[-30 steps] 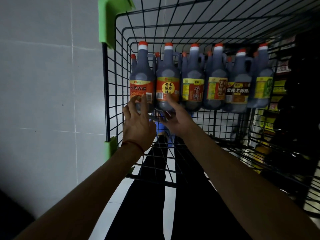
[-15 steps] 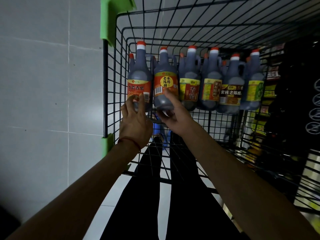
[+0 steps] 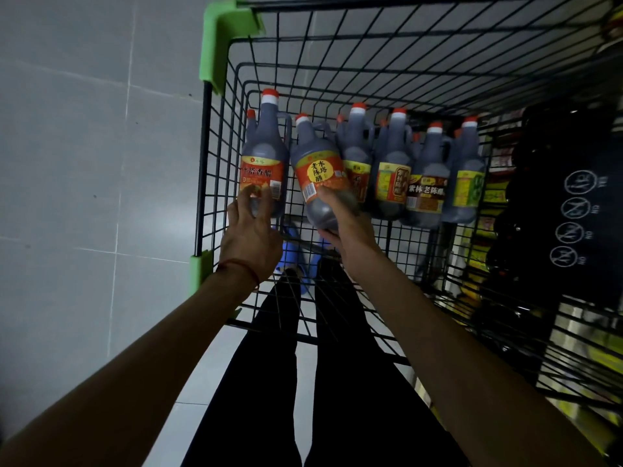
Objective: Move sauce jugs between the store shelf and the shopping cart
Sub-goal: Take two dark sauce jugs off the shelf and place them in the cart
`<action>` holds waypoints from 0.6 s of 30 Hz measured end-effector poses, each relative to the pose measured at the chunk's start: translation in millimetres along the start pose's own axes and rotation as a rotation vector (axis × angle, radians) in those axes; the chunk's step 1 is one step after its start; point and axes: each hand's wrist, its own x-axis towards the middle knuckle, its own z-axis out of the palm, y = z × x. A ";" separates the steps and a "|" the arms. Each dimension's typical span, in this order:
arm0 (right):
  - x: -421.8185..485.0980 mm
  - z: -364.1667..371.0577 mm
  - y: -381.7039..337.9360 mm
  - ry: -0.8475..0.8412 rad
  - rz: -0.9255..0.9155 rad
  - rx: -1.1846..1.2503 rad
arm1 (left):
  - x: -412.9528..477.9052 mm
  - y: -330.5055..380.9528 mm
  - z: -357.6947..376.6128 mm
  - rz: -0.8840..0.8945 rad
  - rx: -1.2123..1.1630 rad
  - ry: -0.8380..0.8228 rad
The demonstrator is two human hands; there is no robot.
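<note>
Carefully: my right hand [image 3: 344, 227] grips the tilted dark red-capped plastic jug [image 3: 313, 153], my left hand [image 3: 251, 230] clasps its upright neighbour [image 3: 261, 153]; I should support both bases when lifting.

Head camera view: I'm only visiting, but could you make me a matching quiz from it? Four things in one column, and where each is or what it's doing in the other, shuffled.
Things
1. left hand
2. right hand
3. green plastic corner guard
4. dark sauce jug with the yellow-green label

Descriptions
A. at the right end of the row of jugs
B. grips the tilted dark jug with the round yellow label
C. on a top corner of the black wire shopping cart
D. holds the upright dark jug with the red label, leftmost in the row

Pairs: 1-D, 2-B, 3-C, 4-A.
</note>
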 end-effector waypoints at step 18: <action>18.9 -77.9 -29.4 -0.173 -0.178 -0.220 | 26.5 25.1 9.8 -0.156 -0.114 0.081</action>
